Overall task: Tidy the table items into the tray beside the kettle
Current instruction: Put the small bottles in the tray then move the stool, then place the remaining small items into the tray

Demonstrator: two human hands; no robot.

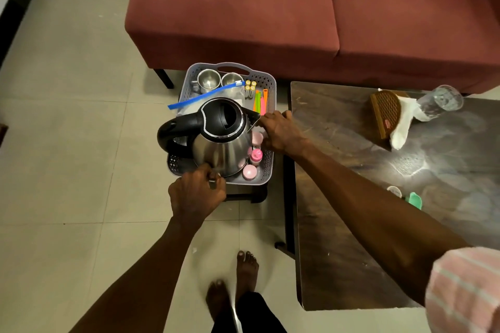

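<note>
From my remote feed, a maroon fabric sofa [297, 8] fills the top of the view above pale beige floor tiles [67, 116]. On the dark, scuffed wooden table [351, 224] at right, a brown woven half-round napkin holder [385, 113] stands holding white napkins [403, 127], just beside a clear drinking glass [439, 101] lying on its side.

Dim indoor light; glare on the dark table [405, 170] (soft white patches); wide-angle bending at edges.

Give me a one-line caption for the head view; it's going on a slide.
Both hands, left and right, grasp the grey tray holding the kettle beside the wooden table.
</note>
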